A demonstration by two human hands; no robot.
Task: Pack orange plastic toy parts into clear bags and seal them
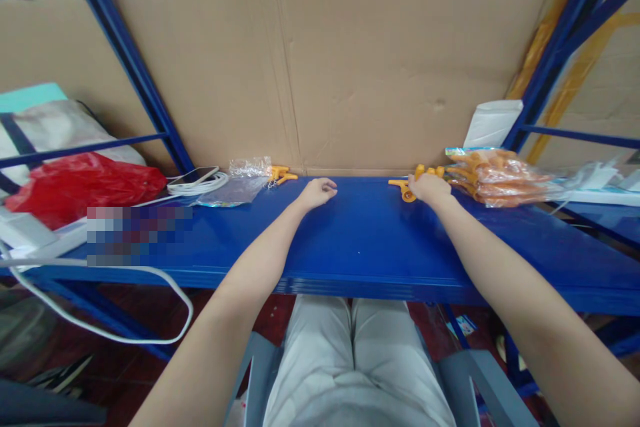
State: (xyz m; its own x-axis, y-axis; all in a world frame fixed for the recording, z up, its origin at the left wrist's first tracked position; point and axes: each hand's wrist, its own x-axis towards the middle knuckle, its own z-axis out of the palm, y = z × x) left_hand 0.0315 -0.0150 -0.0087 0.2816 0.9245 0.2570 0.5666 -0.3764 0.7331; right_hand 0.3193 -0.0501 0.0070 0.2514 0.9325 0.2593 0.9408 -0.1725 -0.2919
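Note:
My right hand (431,189) is at the back right of the blue shelf top, its fingers closed on a yellow plastic clip (407,194) that pokes out to the left. More yellow clips (436,171) lie just behind this hand and are partly covered by it. My left hand (317,193) rests near the back edge, fingers loosely curled and apart, with nothing in them. To its left, a few yellow clips (283,175) lie beside a clear plastic bag (239,192); the hand does not touch them.
Orange items in clear bags (495,177) are stacked right of my right hand. A red plastic bag (90,187), a coiled white cable (200,185) and a white box (23,233) are on the left. A cardboard panel (380,67) stands behind the blue shelf top (360,240), between blue posts.

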